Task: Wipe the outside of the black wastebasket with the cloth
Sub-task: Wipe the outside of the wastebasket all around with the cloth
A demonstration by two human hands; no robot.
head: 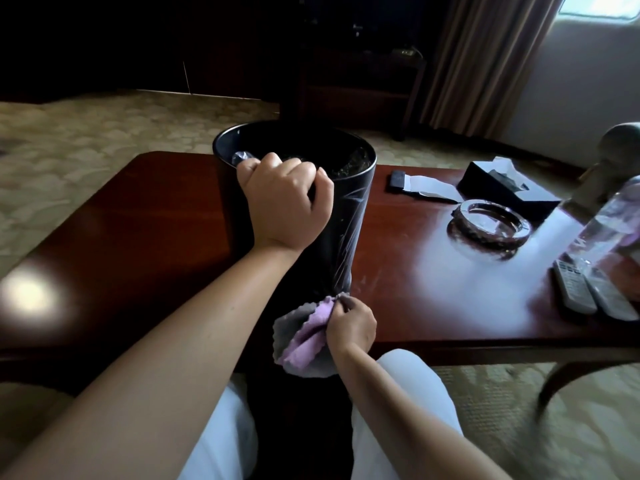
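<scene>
The tall black wastebasket (pixel 349 216) stands upright on the dark red wooden table (pixel 138 216), close to its front edge, with a plastic liner inside. My left hand (pixel 287 199) grips the near rim from above, fingers curled over the edge. My right hand (pixel 351 323) holds a bunched purple and grey cloth (pixel 304 337) against the bottom of the basket's near side. Wet streaks show on the basket's right wall.
On the right of the table lie a glass ashtray (pixel 488 223), a black tissue box (pixel 502 185), a small black item on a paper slip (pixel 398 180), a clear plastic bottle (pixel 609 230) and two remote controls (pixel 588 292). Carpet surrounds the table. My knees are below the front edge.
</scene>
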